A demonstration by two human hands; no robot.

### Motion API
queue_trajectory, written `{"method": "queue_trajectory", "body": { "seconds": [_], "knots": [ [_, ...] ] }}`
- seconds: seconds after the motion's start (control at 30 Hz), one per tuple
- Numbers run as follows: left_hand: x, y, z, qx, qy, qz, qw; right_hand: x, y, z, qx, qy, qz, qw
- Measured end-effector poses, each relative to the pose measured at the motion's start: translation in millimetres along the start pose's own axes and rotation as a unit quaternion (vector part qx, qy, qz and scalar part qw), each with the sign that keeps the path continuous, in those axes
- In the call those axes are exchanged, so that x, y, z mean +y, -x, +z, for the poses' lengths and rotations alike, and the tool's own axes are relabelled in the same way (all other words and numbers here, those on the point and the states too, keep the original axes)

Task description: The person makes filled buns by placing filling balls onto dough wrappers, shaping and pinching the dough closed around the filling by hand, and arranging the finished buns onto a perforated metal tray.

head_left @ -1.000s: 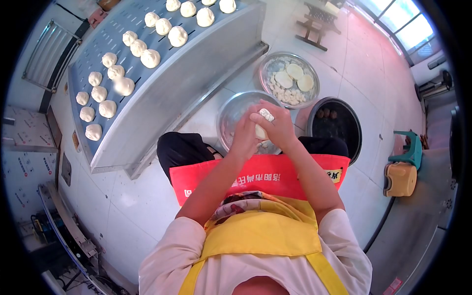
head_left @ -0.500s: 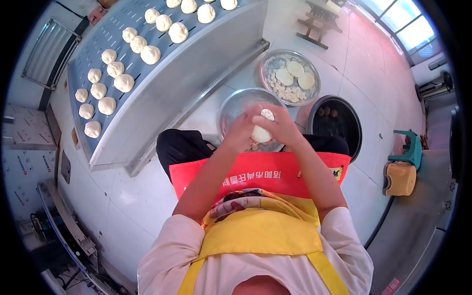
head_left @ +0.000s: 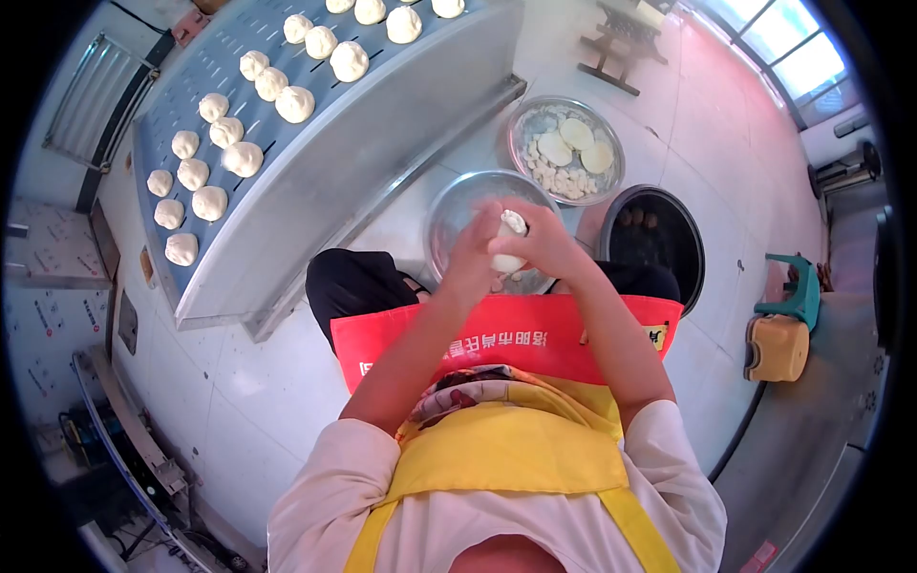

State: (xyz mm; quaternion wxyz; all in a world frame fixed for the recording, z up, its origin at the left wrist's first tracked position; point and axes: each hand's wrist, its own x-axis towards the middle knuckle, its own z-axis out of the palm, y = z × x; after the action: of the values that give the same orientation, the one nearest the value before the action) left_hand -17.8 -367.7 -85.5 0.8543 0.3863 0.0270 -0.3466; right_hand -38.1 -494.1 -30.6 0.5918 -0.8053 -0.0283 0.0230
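The left hand and right hand grip the dough over the bowl, where light, even pressure probably works best.

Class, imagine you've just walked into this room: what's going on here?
A person's left hand and right hand hold white dough between them, above a metal bowl. Just beyond, a second bowl holds flat dough rounds and small dough pieces. A black tub stands to the right. On the left, shaped buns sit in rows on a slotted surface.
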Motion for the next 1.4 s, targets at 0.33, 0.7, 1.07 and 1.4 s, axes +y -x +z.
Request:
{"method": "queue_trajectory", "body": {
  "seconds": [0.33, 0.7, 1.07, 1.4],
  "knots": [
    [11.4, 4.5, -5.4, -0.014, -0.073, -0.010, 0.997, 7.2, 0.1, 3.2, 0.013, -0.044, 0.010, 0.999],
    [4.5, -7.3, -21.4, 0.063, -0.131, 0.095, 0.985, 0.3, -0.4, -0.3, 0.183, 0.359, -0.205, 0.892],
    [25.3, -8.4, -33.2, 0.046, 0.064, -0.097, 0.992, 6.0, -6.8, -6.0, 0.057, 0.432, -0.315, 0.843],
    [13.8, -1.6, -21.0, -0.107, 0.069, 0.195, 0.973, -8.5, -21.7, -20.7, 0.076, 0.355, -0.240, 0.900]
  ]
}}
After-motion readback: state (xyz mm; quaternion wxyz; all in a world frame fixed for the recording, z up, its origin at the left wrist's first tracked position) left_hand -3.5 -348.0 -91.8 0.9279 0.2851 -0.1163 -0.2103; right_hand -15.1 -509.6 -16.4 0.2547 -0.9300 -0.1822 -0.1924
